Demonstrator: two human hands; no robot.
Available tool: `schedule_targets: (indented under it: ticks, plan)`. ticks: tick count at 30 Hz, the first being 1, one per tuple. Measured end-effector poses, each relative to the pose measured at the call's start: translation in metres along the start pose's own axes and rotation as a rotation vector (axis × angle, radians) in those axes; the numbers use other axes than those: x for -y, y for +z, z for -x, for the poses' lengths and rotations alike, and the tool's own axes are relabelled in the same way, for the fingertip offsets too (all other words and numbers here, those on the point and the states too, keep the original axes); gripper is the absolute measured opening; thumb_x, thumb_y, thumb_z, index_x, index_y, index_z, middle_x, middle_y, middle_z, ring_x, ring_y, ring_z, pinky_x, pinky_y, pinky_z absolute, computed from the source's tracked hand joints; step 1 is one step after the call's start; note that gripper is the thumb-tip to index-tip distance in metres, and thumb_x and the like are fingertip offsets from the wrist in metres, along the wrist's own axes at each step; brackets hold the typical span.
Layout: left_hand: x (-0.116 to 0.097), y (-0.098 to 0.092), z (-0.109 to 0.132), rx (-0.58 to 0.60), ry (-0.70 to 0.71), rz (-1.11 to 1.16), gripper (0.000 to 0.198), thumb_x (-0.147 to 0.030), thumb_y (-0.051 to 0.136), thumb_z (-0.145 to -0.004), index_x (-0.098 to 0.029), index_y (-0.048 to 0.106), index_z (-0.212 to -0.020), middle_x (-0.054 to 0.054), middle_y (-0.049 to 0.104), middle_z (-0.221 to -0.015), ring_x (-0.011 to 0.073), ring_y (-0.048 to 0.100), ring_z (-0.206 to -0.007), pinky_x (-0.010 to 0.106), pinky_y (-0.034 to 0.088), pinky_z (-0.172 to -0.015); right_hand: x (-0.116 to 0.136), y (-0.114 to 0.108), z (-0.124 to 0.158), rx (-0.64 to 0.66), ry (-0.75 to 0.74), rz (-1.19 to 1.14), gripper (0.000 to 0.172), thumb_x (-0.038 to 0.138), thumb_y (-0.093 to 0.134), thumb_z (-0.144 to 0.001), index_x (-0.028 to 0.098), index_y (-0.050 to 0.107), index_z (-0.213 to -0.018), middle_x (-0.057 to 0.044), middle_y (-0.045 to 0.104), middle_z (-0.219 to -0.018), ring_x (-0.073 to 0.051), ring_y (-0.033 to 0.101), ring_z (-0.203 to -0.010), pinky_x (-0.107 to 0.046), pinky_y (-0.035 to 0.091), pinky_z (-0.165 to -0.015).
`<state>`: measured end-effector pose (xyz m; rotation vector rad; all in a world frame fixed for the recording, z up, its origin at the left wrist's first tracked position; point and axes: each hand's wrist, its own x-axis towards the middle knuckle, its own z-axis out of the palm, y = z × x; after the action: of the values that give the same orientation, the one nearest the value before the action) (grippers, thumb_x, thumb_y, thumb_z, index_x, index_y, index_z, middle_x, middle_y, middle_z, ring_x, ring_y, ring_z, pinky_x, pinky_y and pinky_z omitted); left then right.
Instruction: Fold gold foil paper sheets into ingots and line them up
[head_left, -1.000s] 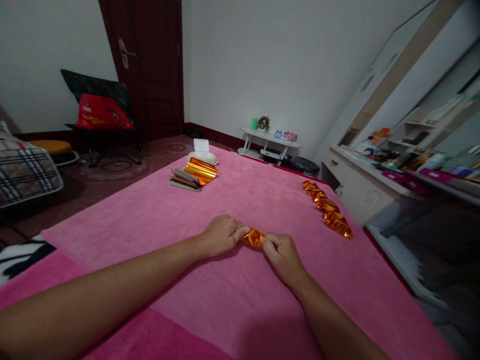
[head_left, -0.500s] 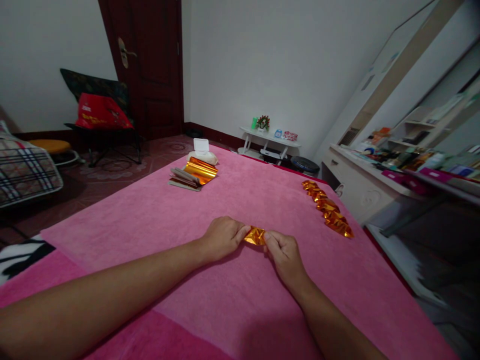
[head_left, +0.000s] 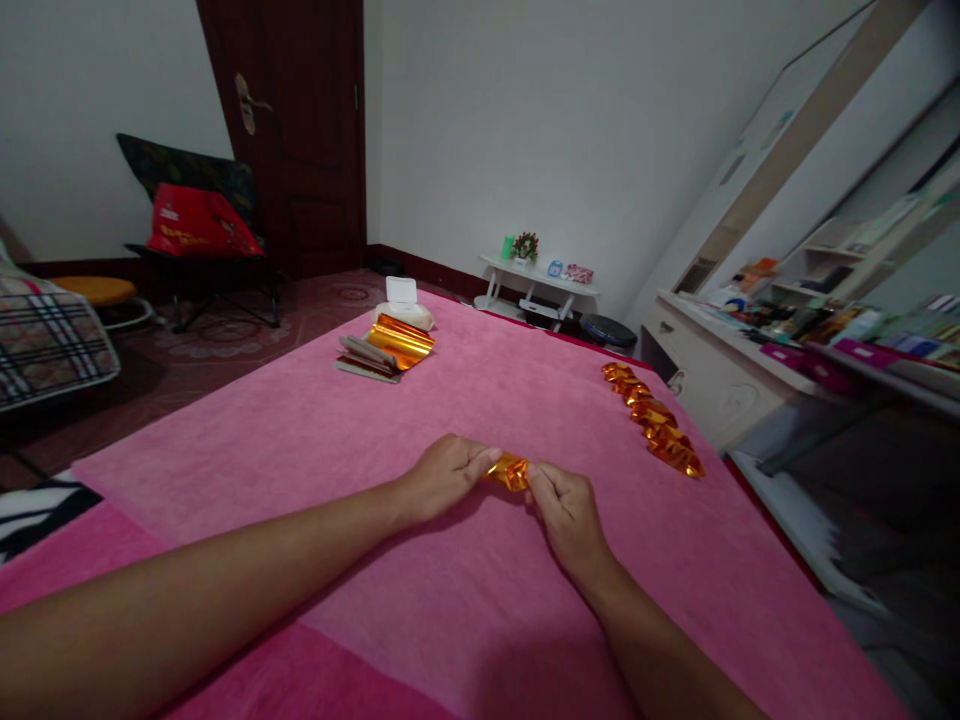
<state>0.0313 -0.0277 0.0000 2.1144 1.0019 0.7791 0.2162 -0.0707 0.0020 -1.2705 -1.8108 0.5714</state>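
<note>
Foil [head_left: 509,473] between left fingers [head_left: 481,463] and right fingers [head_left: 537,480]

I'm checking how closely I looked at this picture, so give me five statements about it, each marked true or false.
1. The left hand and right hand grip the same piece of gold foil. True.
2. The crumpled foil pieces lie to the left of both hands. False: the crumpled foil pieces lie to the right.
3. The red bag sits on a dark chair. True.
4. The cloth under the hands is green. False: the cloth is pink.
5. A potted plant stands on the small white table. True.
</note>
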Motion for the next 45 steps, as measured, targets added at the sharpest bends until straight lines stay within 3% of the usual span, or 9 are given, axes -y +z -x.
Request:
schedule_targets:
  ticks: [4,8,14,23,33,35,39,45]
  plan:
    - [-0.001,0.002,0.000,-0.037,-0.023,-0.024,0.058,-0.047,0.026,-0.094,-0.012,0.064,-0.069,0.001,0.056,-0.060,0.0117,0.047,-0.056,0.021,0.032,-0.055,0.002,-0.001,0.003,0.039,-0.012,-0.120,0.041,0.037,0.041,-0.091,0.017,0.052,-0.057,0.004,0.044,-0.047,-0.009,0.041,-0.044,-0.021,0.031,-0.045]
    - [-0.005,0.002,0.000,-0.035,-0.004,-0.089,0.055,-0.043,0.027,-0.095,-0.012,0.061,-0.065,0.000,0.055,-0.059,0.0106,0.046,-0.054,0.021,0.031,-0.055,-0.001,0.000,0.003,0.004,0.089,-0.228,0.040,0.042,0.044,-0.090,0.018,0.049,-0.059,0.005,0.041,-0.047,-0.008,0.035,-0.042,-0.021,0.027,-0.042]
    - [-0.007,0.001,0.002,-0.114,-0.038,-0.156,0.056,-0.044,0.027,-0.095,-0.013,0.054,-0.058,-0.001,0.045,-0.052,0.0092,0.039,-0.050,0.021,0.026,-0.051,-0.005,0.002,-0.001,0.026,0.080,-0.159,0.034,0.040,0.050,-0.087,0.017,0.051,-0.062,0.005,0.039,-0.053,-0.009,0.037,-0.049,-0.022,0.028,-0.046]
    - [-0.012,0.002,0.004,-0.086,0.018,-0.304,0.054,-0.040,0.025,-0.096,-0.014,0.061,-0.066,0.002,0.058,-0.059,0.0106,0.047,-0.053,0.023,0.028,-0.056,-0.003,0.003,0.001,-0.009,0.174,-0.272,0.041,0.046,0.048,-0.087,0.018,0.049,-0.057,0.005,0.041,-0.046,-0.007,0.033,-0.040,-0.021,0.024,-0.039]
    - [-0.011,0.005,0.003,-0.110,-0.049,-0.107,0.056,-0.043,0.026,-0.095,-0.013,0.062,-0.065,0.002,0.058,-0.059,0.0123,0.049,-0.055,0.021,0.033,-0.056,-0.002,0.004,0.001,-0.019,0.105,-0.189,0.041,0.043,0.046,-0.089,0.017,0.050,-0.057,0.004,0.041,-0.049,-0.009,0.039,-0.046,-0.022,0.030,-0.046]
    - [-0.012,0.007,0.004,-0.093,-0.032,-0.023,0.058,-0.045,0.024,-0.095,-0.013,0.063,-0.068,0.002,0.059,-0.061,0.0126,0.050,-0.056,0.021,0.034,-0.055,-0.003,0.005,0.001,-0.054,0.112,-0.177,0.040,0.042,0.046,-0.089,0.017,0.049,-0.057,0.005,0.040,-0.048,-0.009,0.037,-0.046,-0.021,0.029,-0.045]
    - [-0.013,0.008,0.005,-0.117,-0.014,0.137,0.064,-0.046,0.016,-0.096,-0.012,0.066,-0.078,0.003,0.063,-0.068,0.0142,0.053,-0.061,0.022,0.037,-0.056,-0.003,0.006,0.001,-0.005,0.069,-0.177,0.039,0.040,0.045,-0.090,0.017,0.051,-0.059,0.004,0.042,-0.051,-0.009,0.038,-0.048,-0.021,0.029,-0.046]
    - [-0.009,0.008,0.005,-0.130,-0.038,-0.024,0.058,-0.047,0.026,-0.095,-0.013,0.061,-0.064,0.001,0.056,-0.059,0.0125,0.050,-0.057,0.021,0.034,-0.055,-0.002,0.006,0.003,-0.030,0.091,-0.180,0.039,0.041,0.046,-0.089,0.017,0.050,-0.058,0.004,0.040,-0.050,-0.009,0.037,-0.047,-0.022,0.028,-0.045]
